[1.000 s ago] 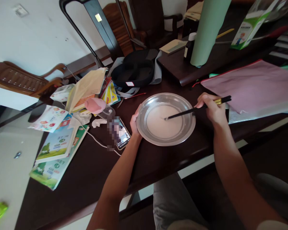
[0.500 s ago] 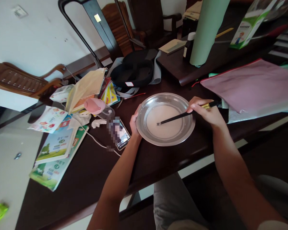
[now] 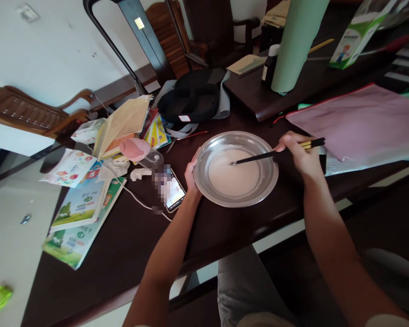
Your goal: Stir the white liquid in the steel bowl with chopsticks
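Note:
A round metal bowl point(image 3: 270, 178) stands on the dark wooden table near its front edge, with a pale, milky liquid point(image 3: 232, 178) in its bottom. My left hand point(image 3: 192, 173) grips the bowl's left rim, its fingers partly hidden behind the wall. In my right hand point(image 3: 299, 152), closed at the bowl's right side, are black chopsticks point(image 3: 255, 157) with gold bands near the top. They slant down to the left across the rim, and their tips meet the liquid near the middle of the bowl.
Left of the bowl lie a lit phone point(image 3: 172, 190), a white cable point(image 3: 136, 198), a pink-topped bottle point(image 3: 139, 151) and several booklets point(image 3: 77, 204). Behind is an open black case point(image 3: 191, 102). To the right lies a pink zip pouch point(image 3: 354, 120); a green cylinder point(image 3: 298, 50) stands beyond.
My right hand has shifted slightly right and up with the chopsticks. Their tips have moved a little right and farther back in the liquid. My left hand stays on the rim.

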Action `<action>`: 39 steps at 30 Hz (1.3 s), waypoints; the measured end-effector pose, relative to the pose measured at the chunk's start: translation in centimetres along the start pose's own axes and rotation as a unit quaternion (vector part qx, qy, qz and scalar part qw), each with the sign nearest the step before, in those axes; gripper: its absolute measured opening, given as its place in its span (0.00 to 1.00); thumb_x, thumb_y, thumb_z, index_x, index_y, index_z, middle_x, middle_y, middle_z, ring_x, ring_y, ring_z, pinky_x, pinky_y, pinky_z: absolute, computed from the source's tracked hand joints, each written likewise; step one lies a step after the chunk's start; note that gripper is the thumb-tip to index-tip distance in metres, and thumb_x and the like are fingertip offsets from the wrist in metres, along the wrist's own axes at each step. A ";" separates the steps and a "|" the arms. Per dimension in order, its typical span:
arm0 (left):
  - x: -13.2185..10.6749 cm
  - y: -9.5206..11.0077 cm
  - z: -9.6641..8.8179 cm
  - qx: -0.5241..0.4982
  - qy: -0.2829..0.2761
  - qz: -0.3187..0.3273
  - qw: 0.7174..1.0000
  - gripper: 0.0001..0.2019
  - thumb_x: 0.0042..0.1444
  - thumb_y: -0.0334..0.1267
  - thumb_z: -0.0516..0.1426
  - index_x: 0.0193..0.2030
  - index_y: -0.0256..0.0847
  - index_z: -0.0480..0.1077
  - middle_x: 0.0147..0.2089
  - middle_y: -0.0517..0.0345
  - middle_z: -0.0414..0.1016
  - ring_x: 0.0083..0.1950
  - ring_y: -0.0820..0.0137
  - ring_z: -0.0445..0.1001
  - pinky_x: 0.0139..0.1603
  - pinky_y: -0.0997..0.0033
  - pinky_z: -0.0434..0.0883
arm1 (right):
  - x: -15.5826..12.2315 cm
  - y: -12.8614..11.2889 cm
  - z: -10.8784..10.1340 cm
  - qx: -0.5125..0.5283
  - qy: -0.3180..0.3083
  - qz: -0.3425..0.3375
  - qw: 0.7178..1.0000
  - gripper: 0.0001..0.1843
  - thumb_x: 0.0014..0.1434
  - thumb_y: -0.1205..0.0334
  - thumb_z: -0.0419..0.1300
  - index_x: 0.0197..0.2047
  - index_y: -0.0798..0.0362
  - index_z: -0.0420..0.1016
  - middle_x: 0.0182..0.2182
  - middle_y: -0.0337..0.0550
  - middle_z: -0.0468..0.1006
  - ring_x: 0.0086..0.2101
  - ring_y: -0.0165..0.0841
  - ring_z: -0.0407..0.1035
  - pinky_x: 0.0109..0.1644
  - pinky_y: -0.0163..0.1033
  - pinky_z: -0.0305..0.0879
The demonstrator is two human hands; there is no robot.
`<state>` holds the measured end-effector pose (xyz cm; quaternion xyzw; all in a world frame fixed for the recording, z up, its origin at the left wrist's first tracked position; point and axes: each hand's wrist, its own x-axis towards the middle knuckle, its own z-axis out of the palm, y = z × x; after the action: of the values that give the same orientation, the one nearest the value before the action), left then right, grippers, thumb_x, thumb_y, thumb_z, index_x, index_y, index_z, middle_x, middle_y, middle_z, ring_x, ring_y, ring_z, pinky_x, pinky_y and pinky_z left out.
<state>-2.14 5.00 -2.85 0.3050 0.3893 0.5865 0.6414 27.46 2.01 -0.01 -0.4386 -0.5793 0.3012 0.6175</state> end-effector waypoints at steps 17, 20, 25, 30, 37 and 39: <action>0.1 -0.1 -0.1 -0.022 -0.008 0.017 1.000 0.19 0.51 0.44 0.61 0.49 0.47 0.81 0.52 0.56 0.84 0.65 0.54 0.74 0.65 0.57 0.69 | -0.1 -0.3 0.1 0.015 -0.107 0.022 0.994 0.17 0.64 0.50 0.66 0.27 0.49 0.84 0.28 0.41 0.79 0.33 0.34 0.73 0.42 0.41 0.64; 0.1 -0.1 -0.1 -0.021 -0.012 0.012 1.000 0.17 0.50 0.44 0.61 0.47 0.46 0.81 0.53 0.56 0.84 0.65 0.54 0.73 0.65 0.57 0.69 | 0.0 -0.3 0.1 -0.010 -0.049 0.019 0.999 0.19 0.64 0.47 0.65 0.27 0.49 0.83 0.27 0.41 0.78 0.33 0.34 0.72 0.43 0.42 0.64; 0.1 0.0 -0.1 -0.013 -0.017 0.019 1.000 0.17 0.50 0.44 0.61 0.46 0.47 0.81 0.51 0.56 0.84 0.65 0.54 0.74 0.64 0.57 0.70 | -0.1 -0.3 0.1 0.036 -0.055 0.008 0.998 0.22 0.64 0.47 0.65 0.23 0.49 0.81 0.24 0.41 0.76 0.30 0.34 0.70 0.40 0.43 0.63; 0.0 0.0 0.1 -0.011 -0.016 0.016 1.000 0.17 0.50 0.44 0.61 0.46 0.48 0.81 0.50 0.56 0.85 0.66 0.54 0.73 0.64 0.56 0.70 | 0.0 -0.3 0.3 -0.017 -0.053 0.013 0.998 0.19 0.63 0.45 0.66 0.27 0.49 0.83 0.27 0.42 0.79 0.33 0.35 0.73 0.42 0.43 0.64; 0.0 0.1 0.2 -0.008 -0.007 0.022 1.000 0.17 0.51 0.44 0.60 0.48 0.47 0.81 0.51 0.57 0.85 0.66 0.54 0.73 0.65 0.57 0.70 | -0.1 -0.3 0.2 0.027 -0.052 0.001 0.998 0.22 0.63 0.45 0.66 0.23 0.49 0.81 0.24 0.43 0.77 0.29 0.35 0.71 0.39 0.44 0.64; -0.1 0.1 0.2 -0.005 -0.004 0.020 1.000 0.17 0.52 0.43 0.60 0.47 0.47 0.81 0.51 0.57 0.85 0.65 0.55 0.74 0.64 0.57 0.70 | 0.0 -0.4 0.3 0.001 -0.096 0.001 0.995 0.18 0.63 0.47 0.66 0.27 0.48 0.84 0.27 0.42 0.79 0.32 0.35 0.73 0.40 0.43 0.66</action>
<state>-2.01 4.97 -2.69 0.3117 0.3773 0.6001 0.6328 27.10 1.88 0.28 -0.4073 -0.6354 0.3428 0.5594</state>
